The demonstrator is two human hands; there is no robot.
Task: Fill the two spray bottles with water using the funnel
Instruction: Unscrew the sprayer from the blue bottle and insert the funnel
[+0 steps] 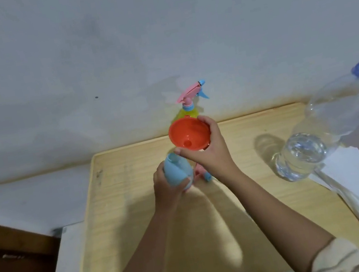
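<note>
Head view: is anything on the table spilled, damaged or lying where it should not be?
No spill or damage shows. Only a pink spray head lies loose on the table, partly behind the right hand with the funnel; it likely came off the open blue bottle in the left hand.
</note>
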